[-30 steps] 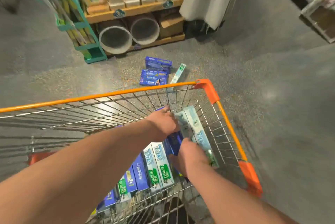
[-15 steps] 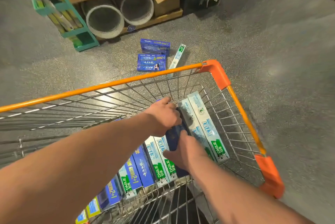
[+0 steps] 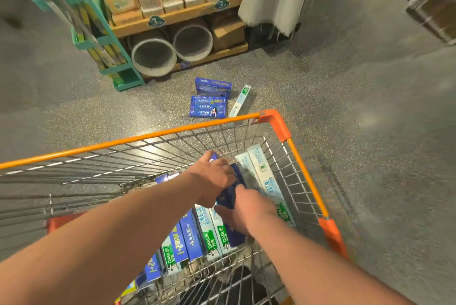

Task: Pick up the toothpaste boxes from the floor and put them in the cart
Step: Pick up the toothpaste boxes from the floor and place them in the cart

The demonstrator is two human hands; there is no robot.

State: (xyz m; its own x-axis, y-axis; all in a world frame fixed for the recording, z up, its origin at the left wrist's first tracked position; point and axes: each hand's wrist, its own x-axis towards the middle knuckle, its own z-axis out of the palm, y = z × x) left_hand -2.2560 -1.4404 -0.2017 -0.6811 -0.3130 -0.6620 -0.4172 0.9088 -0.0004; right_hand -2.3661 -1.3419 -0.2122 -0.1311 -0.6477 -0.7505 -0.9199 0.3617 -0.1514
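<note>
- Our left hand (image 3: 214,177) and right hand (image 3: 246,214) reach into the cart (image 3: 148,135); the fingers of both grip a blue box (image 3: 230,197), low beside the packed row (image 3: 195,235)
- Three boxes (image 3: 208,107) lie on the floor (image 3: 357,156) just beyond the cart

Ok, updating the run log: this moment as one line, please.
phase: placing | left hand, right hand: hold dark blue box inside cart | floor: near blue box, far blue box, white box waiting
</note>
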